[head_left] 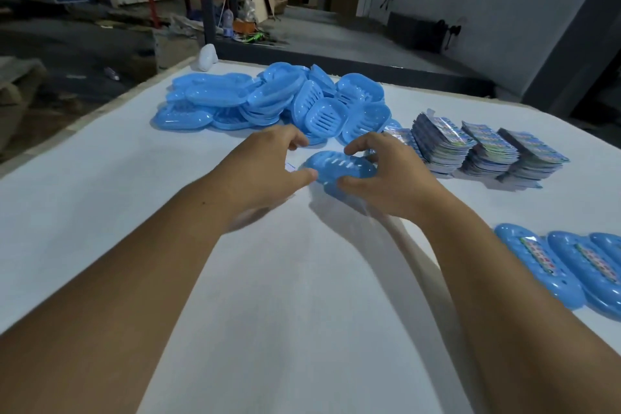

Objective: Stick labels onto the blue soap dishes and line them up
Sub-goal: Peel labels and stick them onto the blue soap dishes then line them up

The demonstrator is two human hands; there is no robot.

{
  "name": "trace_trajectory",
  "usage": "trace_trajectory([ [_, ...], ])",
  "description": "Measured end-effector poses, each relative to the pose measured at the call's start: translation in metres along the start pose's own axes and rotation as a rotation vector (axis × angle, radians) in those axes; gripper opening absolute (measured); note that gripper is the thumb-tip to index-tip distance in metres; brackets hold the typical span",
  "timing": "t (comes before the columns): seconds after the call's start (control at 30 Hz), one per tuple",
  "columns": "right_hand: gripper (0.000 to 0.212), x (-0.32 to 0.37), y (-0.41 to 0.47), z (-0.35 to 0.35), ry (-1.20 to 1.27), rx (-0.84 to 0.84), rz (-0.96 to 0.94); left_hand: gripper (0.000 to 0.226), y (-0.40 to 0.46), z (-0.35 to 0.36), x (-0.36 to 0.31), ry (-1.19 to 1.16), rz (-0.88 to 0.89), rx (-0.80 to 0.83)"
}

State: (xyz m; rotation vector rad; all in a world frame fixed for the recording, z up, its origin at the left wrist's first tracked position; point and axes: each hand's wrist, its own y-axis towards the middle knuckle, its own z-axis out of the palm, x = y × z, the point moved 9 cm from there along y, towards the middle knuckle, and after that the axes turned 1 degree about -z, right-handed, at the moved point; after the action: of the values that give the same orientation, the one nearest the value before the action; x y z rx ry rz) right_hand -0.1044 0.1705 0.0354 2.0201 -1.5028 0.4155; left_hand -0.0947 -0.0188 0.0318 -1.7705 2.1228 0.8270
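A: Holding one blue dish [341, 171] over the white table [100, 245], both hands meet at the centre of the view. The dish is slot-side up, with no label on it that I can see.

B: How do the hands hold it?

A: The right hand [393, 178] curls round its right end, thumb on the near edge, fingers over the far edge. The left hand [268, 165] is at its left end, thumb tip touching the rim, fingers loosely bent above; whether they hold a label I cannot tell. A small white scrap [289, 166] shows just beside that thumb.

B: Why both hands?

A: I judge the right steadies the dish so the left can set or press a label along it.

B: What lies around it?

A: Just behind, a loose heap of bare dishes [268, 101], some tipped on edge; it sits within reach as the supply. To the right of the heap, three stacks of labels [484, 151] stand side by side, close to the right hand, likely so a fresh one is a short reach away.

B: And finished ones?

A: At the near right edge, labelled dishes [544, 262] lie in a row, touching or overlapping, each with a colourful strip down its middle. That is probably where this one goes next.

B: Anything beyond?

A: A dim workshop floor with frames and clutter.
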Motion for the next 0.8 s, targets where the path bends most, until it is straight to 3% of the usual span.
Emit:
trace_trajectory([
  [0.17,0.044,0.011,-0.004,0.010,0.302,0.184,-0.052,0.088,-0.005,0.012,-0.008,0.002,0.083,0.184],
  [0.33,0.048,0.011,-0.011,0.018,0.357,0.328,-0.024,0.084,-0.009,0.021,-0.008,-0.005,0.078,0.301],
  [0.57,0.048,0.012,-0.019,0.025,0.289,0.456,0.010,0.076,-0.013,0.025,-0.008,0.048,0.056,0.348],
  [0.8,0.041,0.015,-0.021,0.025,0.199,0.451,0.005,0.075,-0.012,0.026,-0.006,0.072,0.020,0.362],
])
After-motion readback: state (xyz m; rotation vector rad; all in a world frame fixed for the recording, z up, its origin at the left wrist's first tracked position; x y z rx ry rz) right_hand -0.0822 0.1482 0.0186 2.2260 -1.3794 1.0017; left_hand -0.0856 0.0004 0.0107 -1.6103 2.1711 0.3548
